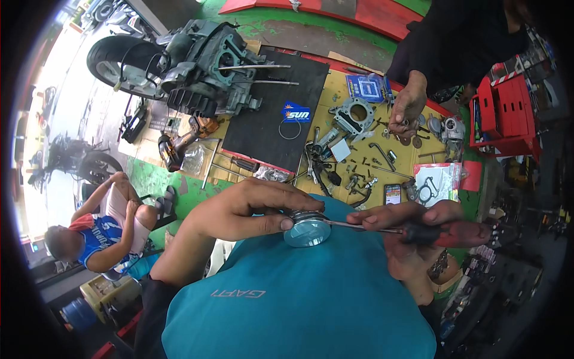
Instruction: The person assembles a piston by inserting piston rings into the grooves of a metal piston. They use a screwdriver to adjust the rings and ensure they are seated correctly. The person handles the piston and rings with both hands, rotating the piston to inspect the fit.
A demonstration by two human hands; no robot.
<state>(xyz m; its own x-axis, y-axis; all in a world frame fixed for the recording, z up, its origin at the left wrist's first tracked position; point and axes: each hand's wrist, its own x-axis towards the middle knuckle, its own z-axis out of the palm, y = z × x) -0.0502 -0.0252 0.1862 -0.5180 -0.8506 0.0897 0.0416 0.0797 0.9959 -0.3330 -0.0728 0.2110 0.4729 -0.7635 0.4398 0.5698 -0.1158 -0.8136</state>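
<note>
The left hand (248,209) comes in from the lower left with its wrist bent, thumb and fingers curled around one round metal piston (307,228), held in front of the teal shirt (299,299), above the near edge of the floor mat. The right hand (412,224) reaches in from the right, closed on one red-handled screwdriver (445,233) whose thin shaft lies level with its tip against the piston's rim. On the yellow floor mat (412,158) beyond lie one engine cylinder block (356,113), one black board (275,113) and many loose bolts. One scooter engine with its wheel (179,66) stands at the mat's far left corner. Another person's hand (408,110) hovers over the mat's far right edge.
</note>
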